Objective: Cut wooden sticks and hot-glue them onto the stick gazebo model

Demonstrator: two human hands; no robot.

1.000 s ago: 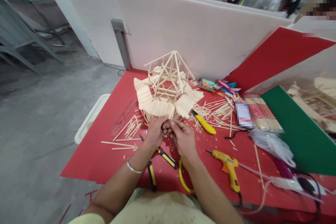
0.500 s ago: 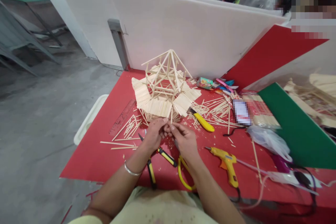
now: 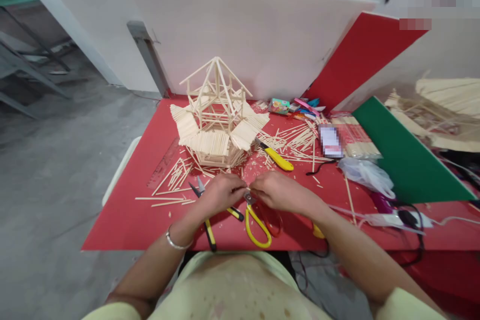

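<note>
My left hand and my right hand meet low over the front of the table, fingertips pinched close together. Between them a sliver of a thin wooden stick shows; most of it is hidden by the fingers. Scissors with yellow and red handles lie just beneath the hands. Under my left wrist rest pliers with black and yellow grips. Beyond the hands stands a wooden stick model of a tiered pavilion, with an open roof frame above and stick-covered eaves below.
A yellow utility knife lies right of the model, among loose sticks. A clear ruler and more sticks are at left. My right forearm mostly covers a yellow glue gun. A phone and plastic bag lie farther right.
Both hands have drawn back from the model's front edge toward me, and my right elbow has swung outward. The stick, upright before, is now mostly hidden. The camera view has shifted.
</note>
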